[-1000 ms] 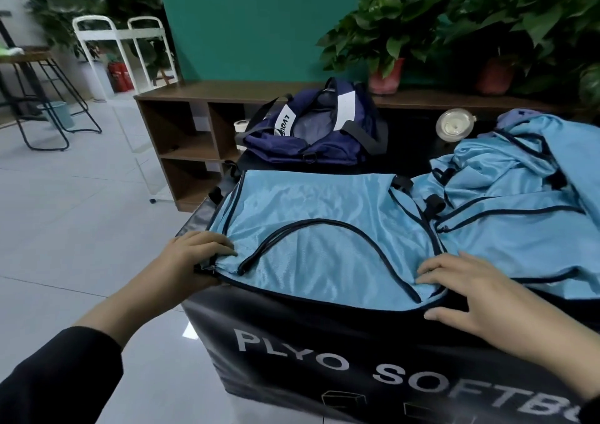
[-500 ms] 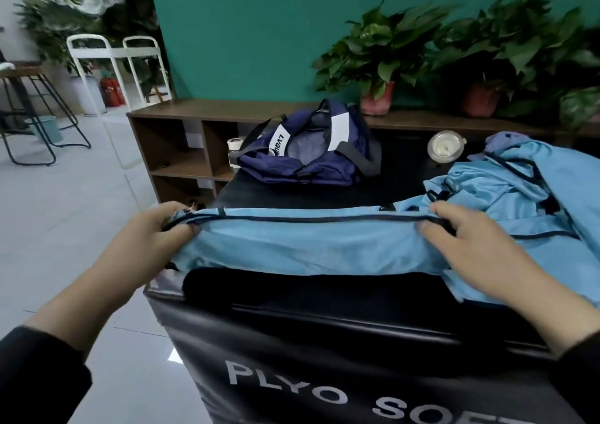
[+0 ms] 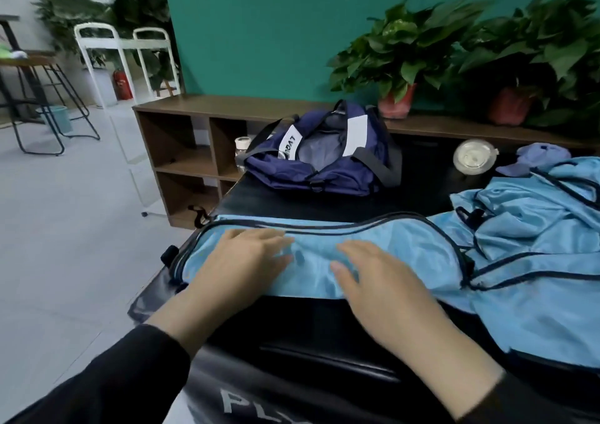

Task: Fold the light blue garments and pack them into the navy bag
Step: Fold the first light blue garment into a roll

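Both hands lie flat with fingers straight on a folded light blue garment [image 3: 383, 254] spread on a black case [image 3: 292, 342]: the left hand [image 3: 242, 262] near its left end, the right hand [image 3: 378, 280] at its middle. Behind it sits the open navy bag [image 3: 318, 160]; to its right, more light blue garments [image 3: 532, 225] lie bunched.

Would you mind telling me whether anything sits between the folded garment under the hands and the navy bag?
Nothing visible does. Only bare black tabletop separates the folded garment from the navy bag, whose top looks open. The unfolded garments lie off to the right.
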